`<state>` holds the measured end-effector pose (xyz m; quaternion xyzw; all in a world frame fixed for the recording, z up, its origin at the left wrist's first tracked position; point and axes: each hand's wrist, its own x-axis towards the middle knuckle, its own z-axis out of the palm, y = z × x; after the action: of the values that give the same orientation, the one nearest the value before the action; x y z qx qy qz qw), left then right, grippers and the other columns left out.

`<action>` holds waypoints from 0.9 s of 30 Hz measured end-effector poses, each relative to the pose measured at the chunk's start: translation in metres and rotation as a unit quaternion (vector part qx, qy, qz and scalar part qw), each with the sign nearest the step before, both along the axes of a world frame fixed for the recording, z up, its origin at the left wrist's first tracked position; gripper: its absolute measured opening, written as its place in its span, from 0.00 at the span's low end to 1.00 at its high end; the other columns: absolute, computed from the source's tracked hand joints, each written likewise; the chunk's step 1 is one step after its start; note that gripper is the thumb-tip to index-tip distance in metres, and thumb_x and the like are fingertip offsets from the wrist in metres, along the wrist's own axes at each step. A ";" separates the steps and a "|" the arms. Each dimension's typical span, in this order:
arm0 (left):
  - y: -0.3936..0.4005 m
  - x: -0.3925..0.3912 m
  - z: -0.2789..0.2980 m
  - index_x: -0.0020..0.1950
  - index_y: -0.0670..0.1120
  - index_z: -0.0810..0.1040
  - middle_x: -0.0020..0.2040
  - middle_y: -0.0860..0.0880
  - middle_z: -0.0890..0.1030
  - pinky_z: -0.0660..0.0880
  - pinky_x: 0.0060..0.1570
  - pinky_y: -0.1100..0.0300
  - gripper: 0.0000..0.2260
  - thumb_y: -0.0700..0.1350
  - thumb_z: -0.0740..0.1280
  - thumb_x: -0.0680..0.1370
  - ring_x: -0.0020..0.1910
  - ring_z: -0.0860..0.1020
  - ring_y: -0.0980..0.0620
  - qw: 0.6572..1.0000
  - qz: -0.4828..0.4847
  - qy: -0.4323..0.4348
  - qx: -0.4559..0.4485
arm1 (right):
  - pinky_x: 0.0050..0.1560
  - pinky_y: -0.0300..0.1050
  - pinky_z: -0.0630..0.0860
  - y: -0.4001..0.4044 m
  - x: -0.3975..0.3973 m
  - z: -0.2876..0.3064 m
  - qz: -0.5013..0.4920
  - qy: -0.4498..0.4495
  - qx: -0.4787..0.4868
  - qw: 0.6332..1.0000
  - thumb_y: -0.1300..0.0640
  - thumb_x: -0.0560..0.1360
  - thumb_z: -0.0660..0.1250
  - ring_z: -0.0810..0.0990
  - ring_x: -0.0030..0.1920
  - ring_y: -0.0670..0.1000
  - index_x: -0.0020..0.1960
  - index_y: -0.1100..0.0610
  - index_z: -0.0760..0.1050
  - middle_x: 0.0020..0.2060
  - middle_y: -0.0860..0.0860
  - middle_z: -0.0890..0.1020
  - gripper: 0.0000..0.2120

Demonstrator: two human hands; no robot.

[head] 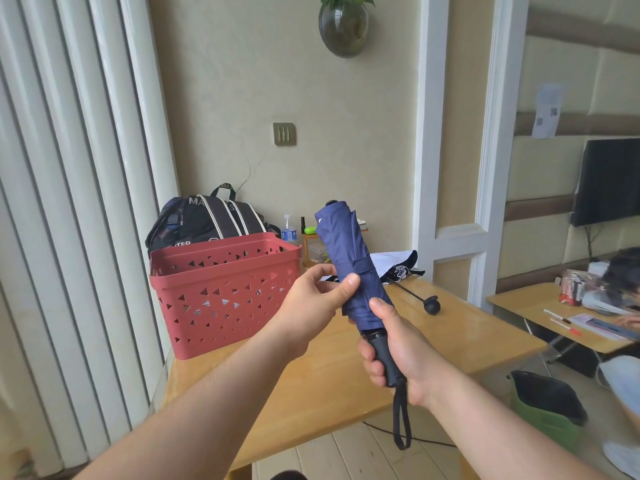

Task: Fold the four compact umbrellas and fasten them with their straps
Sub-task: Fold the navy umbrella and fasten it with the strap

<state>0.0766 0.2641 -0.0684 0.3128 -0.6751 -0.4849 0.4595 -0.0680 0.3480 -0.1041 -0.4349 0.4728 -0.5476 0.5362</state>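
A navy blue compact umbrella [343, 247] is folded and rolled, held upright and tilted slightly left above the wooden table [322, 386]. A strap wraps round its middle. My right hand [394, 351] grips its black handle, thumb lying on the fabric; the wrist loop hangs below. My left hand [318, 296] pinches the rolled fabric just under the strap with thumb and fingers. Behind it on the table lies another umbrella [401, 266], white and dark, loosely open, its thin shaft and round black handle [432, 304] pointing toward me.
A red perforated basket [225, 292] stands on the table's left end, a black backpack [207, 220] behind it. A small shelf with a bottle is by the wall. At right stand a second table with papers, a seated person, and a green bin [547, 407].
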 end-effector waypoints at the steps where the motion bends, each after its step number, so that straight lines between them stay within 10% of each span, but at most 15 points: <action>1: 0.000 0.000 0.000 0.63 0.50 0.80 0.52 0.51 0.88 0.80 0.54 0.52 0.20 0.62 0.71 0.78 0.51 0.85 0.48 1.000 -0.017 0.004 0.016 | 0.25 0.40 0.65 0.000 0.001 0.000 0.010 -0.012 0.001 1.000 0.35 0.81 0.59 0.68 0.25 0.51 0.57 0.56 0.78 0.30 0.53 0.73 0.25; 5: 0.004 -0.005 0.008 0.67 0.46 0.80 0.61 0.45 0.86 0.72 0.68 0.37 0.25 0.64 0.61 0.83 0.63 0.81 0.36 0.985 -0.099 0.075 0.120 | 0.23 0.39 0.63 0.004 0.007 0.002 0.084 -0.060 0.019 0.995 0.30 0.75 0.61 0.66 0.23 0.49 0.58 0.54 0.77 0.29 0.52 0.71 0.29; 8: 0.006 -0.006 0.019 0.69 0.43 0.77 0.60 0.45 0.85 0.80 0.55 0.45 0.27 0.64 0.62 0.82 0.56 0.85 0.43 0.971 -0.102 0.153 0.155 | 0.24 0.39 0.64 0.005 0.010 0.002 0.126 -0.068 0.037 0.989 0.26 0.71 0.62 0.67 0.23 0.49 0.57 0.54 0.79 0.30 0.52 0.72 0.34; 17: -0.022 -0.006 0.035 0.70 0.48 0.75 0.53 0.46 0.83 0.83 0.51 0.46 0.24 0.56 0.75 0.78 0.50 0.84 0.45 0.965 -0.037 0.227 0.129 | 0.27 0.42 0.60 -0.019 0.020 0.000 -0.006 0.052 0.074 0.996 0.22 0.74 0.58 0.68 0.25 0.52 0.42 0.53 0.74 0.30 0.55 0.74 0.33; 21: -0.051 -0.001 0.067 0.72 0.59 0.71 0.56 0.46 0.86 0.81 0.58 0.41 0.24 0.57 0.74 0.78 0.53 0.86 0.43 0.943 -0.013 0.311 0.120 | 0.26 0.40 0.58 -0.028 0.021 -0.010 -0.027 0.060 0.045 0.997 0.28 0.79 0.56 0.66 0.24 0.52 0.52 0.52 0.76 0.30 0.56 0.74 0.28; 27: -0.072 -0.005 0.092 0.43 0.54 0.84 0.43 0.49 0.80 0.79 0.53 0.47 0.11 0.51 0.66 0.82 0.46 0.78 0.47 0.958 0.120 0.256 0.039 | 0.28 0.40 0.56 -0.049 0.020 0.001 -0.022 0.058 0.013 0.998 0.31 0.80 0.57 0.65 0.23 0.52 0.48 0.49 0.75 0.31 0.57 0.76 0.22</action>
<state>0.0719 0.1921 0.0240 0.2745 -0.4728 -0.5165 0.6590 -0.0483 0.2995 -0.1033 -0.4482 0.5194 -0.5267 0.5019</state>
